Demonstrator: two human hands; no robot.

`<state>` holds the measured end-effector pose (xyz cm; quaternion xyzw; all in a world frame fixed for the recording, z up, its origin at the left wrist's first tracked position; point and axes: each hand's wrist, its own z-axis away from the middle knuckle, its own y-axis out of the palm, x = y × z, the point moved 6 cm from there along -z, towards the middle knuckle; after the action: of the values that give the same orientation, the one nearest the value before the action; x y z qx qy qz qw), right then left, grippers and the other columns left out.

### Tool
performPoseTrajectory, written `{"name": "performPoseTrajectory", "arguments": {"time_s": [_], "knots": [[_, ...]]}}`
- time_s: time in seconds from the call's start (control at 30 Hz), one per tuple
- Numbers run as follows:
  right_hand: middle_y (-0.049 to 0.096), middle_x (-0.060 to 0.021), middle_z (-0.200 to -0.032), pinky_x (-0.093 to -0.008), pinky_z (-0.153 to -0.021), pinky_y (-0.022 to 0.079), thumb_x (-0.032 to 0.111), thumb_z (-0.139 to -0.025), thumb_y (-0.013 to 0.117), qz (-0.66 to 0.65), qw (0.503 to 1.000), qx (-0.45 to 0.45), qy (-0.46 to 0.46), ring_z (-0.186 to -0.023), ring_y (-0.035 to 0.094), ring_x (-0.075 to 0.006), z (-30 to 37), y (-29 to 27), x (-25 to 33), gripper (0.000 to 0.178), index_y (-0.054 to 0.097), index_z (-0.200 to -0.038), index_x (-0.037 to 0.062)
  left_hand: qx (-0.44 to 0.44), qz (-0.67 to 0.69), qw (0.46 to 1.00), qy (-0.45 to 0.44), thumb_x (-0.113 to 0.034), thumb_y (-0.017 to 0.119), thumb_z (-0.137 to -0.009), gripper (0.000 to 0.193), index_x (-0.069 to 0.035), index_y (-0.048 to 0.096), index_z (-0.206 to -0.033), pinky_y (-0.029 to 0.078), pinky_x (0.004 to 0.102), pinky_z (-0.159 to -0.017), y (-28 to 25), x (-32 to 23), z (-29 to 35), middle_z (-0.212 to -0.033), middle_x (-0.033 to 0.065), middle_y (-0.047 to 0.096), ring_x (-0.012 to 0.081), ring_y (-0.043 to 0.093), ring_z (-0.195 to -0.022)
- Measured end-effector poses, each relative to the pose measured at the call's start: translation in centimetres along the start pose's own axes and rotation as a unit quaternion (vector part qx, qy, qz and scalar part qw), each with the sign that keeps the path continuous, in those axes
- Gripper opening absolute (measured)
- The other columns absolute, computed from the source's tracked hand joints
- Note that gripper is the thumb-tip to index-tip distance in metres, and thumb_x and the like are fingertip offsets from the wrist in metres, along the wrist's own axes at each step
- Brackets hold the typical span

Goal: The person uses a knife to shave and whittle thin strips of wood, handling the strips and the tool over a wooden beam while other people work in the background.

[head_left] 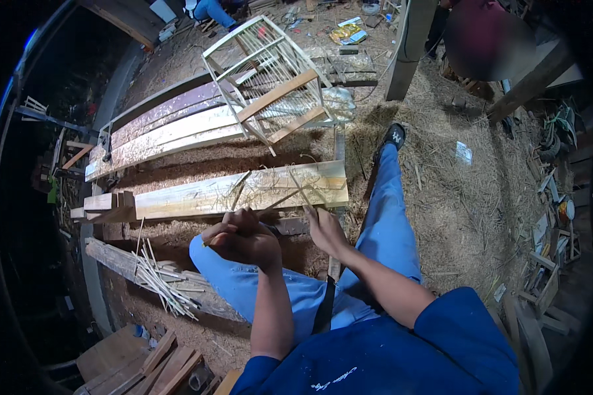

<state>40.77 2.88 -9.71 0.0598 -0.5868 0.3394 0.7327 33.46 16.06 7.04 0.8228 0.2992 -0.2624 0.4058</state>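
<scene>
Head view: both hands are raised at the near edge of the pale plank, towards its right half. The left hand is curled around a thin strip, whose long end slants up to the right over the plank and whose short tip pokes out on the other side of the fist. The right hand is closed on a thin stick that points away from the wearer, across the plank; whether strip and stick touch is hard to tell. Loose fibres lie on the plank's top. At the plank's left end sit short blocks. On its near side, to the left, slats lie in a loose heap on a beam. Beyond the plank, a slatted frame leans tilted over long boards. Past the plank's right end are the wearer's dark shoe, scattered shavings and, farther off, a post and a blurred person in dark red.
</scene>
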Motion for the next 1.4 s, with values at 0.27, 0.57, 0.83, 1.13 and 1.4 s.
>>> {"name": "performPoseTrajectory", "arguments": {"time_s": [0.27,0.57,0.83,1.13,1.4], "knots": [[0.06,-0.029,-0.075,-0.0537,-0.065,0.045,0.035,-0.103,0.045,-0.056,0.991,-0.083,-0.087,-0.074,0.06,-0.0482,0.4,0.7,-0.2,0.043,0.061,-0.094,-0.0035,0.01,-0.09,0.996,-0.001,-0.048,0.037,-0.104,0.04,-0.009,0.038,-0.095,0.045,0.0223,-0.053,-0.4,0.0,0.5,-0.075,0.0038,0.043,0.0095,0.042,-0.058],[0.061,-0.0313,-0.074,-0.0569,-0.066,0.046,0.034,-0.104,0.043,-0.016,0.996,-0.063,-0.065,-0.078,0.061,-0.0496,0.2,2.2,-0.3,0.042,0.059,-0.098,-0.0047,-0.058,-0.131,0.989,0.026,-0.045,0.04,-0.105,0.036,-0.012,0.037,-0.09,0.033,0.0204,-0.047,1.1,-0.9,-0.7,-0.064,-0.0011,0.03,0.0067,0.029,-0.05],[0.062,-0.0306,-0.077,-0.0559,-0.061,0.047,0.031,-0.105,0.04,0.01,0.998,-0.034,-0.056,-0.073,0.062,-0.0488,0.2,3.1,-0.2,0.042,0.063,-0.101,-0.0048,-0.039,-0.167,0.984,0.047,-0.045,0.041,-0.104,0.038,-0.011,0.037,-0.088,0.038,0.0197,-0.049,2.0,-1.2,-0.6,-0.067,-0.0016,0.033,0.0064,0.032,-0.052],[0.061,-0.0314,-0.075,-0.0562,-0.07,0.046,0.044,-0.105,0.033,-0.008,0.99,-0.063,-0.128,-0.079,0.06,-0.0519,1.2,2.5,2.3,0.062,0.059,-0.082,-0.0064,-0.008,-0.252,0.967,0.024,-0.045,0.043,-0.104,0.036,-0.011,0.04,-0.095,0.043,0.0239,-0.052,0.8,-1.3,0.1,-0.079,0.0039,0.047,0.0096,0.046,-0.062],[0.061,-0.0346,-0.078,-0.0555,-0.071,0.045,0.042,-0.105,0.036,0.002,0.996,-0.086,0.011,-0.08,0.059,-0.0524,-1.8,2.2,-2.0,0.06,0.06,-0.082,-0.0079,-0.033,-0.282,0.955,0.084,-0.044,0.036,-0.106,0.039,-0.008,0.038,-0.091,0.046,0.0223,-0.053,2.0,-1.8,0.0,-0.075,0.0042,0.041,0.009,0.039,-0.056]]}}
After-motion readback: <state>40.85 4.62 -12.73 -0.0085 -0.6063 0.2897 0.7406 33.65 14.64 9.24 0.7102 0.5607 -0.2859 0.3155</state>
